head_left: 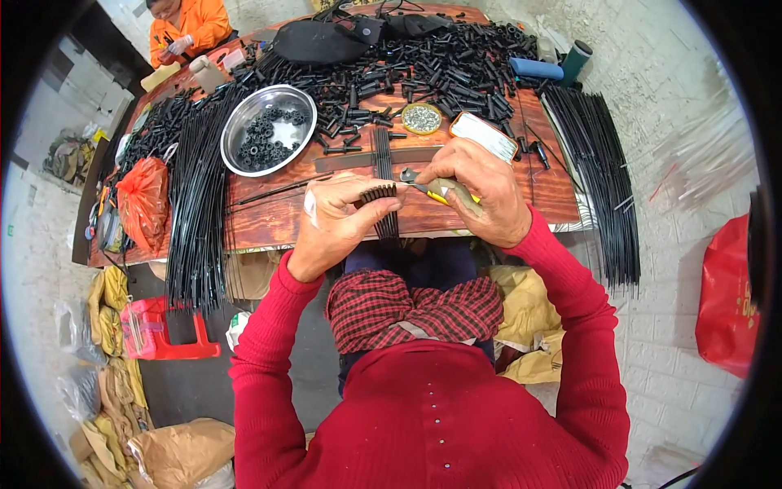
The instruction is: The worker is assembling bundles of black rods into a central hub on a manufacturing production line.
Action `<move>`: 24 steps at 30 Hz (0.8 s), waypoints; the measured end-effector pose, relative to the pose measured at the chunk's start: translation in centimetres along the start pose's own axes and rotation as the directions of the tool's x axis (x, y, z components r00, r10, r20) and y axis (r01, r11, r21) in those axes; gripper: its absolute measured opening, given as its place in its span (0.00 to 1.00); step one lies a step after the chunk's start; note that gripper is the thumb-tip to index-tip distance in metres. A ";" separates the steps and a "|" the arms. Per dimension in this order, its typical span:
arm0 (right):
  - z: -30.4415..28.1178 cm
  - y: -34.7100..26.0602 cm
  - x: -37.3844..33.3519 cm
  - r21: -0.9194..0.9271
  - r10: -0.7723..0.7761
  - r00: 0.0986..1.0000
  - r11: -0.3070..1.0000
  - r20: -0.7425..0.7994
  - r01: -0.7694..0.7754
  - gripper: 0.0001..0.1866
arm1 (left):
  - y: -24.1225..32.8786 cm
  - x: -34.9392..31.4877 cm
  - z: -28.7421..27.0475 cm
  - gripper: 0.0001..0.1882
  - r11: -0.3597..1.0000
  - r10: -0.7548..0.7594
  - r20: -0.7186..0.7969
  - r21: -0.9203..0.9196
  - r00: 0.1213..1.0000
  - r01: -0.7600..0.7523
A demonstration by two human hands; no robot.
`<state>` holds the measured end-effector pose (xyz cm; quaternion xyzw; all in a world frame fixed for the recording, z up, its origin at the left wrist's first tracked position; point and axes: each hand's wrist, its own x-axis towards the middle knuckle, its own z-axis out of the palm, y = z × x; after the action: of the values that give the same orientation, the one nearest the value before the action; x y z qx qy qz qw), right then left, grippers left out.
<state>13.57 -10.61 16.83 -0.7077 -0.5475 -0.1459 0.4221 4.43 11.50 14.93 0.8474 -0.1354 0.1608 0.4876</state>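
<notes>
My left hand (326, 216) is closed on a row of thin black rods (378, 194), pinched side by side between thumb and fingers. Several of these rods run across the table edge beneath it. A pair of pliers (413, 177) with yellow on its handles is gripped in my right hand (481, 187); its metal jaws point left, close to the rod ends. Whether the jaws touch a rod is too small to tell. White tape covers part of my left hand. Just beyond lies a round dish of small silvery pieces (421, 119).
A steel bowl (227, 145) of black rings stands left on the wooden table (538, 191). Long black rods hang over the edge at left (198, 196) and right (599, 179). Black tubular parts (468, 69) heap the back. A person in orange (204, 24) works far left.
</notes>
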 end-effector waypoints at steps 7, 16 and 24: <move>-0.9 -1.4 0.6 -0.219 -0.126 0.992 0.968 -0.015 0.119 0.11 | 0.4 0.1 0.2 0.10 0.999 -0.006 0.042 -0.037 0.999 0.008; -0.1 -2.2 -0.1 -0.015 0.078 0.997 0.997 -0.020 -0.078 0.15 | -0.1 -0.2 0.5 0.11 0.991 0.134 -0.004 0.018 0.991 -0.134; -0.2 -2.7 0.4 -0.280 -0.112 0.993 0.955 -0.043 0.095 0.13 | 0.1 -0.2 0.6 0.11 0.987 0.148 -0.011 0.067 0.989 -0.147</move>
<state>11.33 -10.36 18.45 -0.7256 -0.5454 -0.2636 0.3264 4.33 10.88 14.66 0.8495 -0.1882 0.2076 0.4471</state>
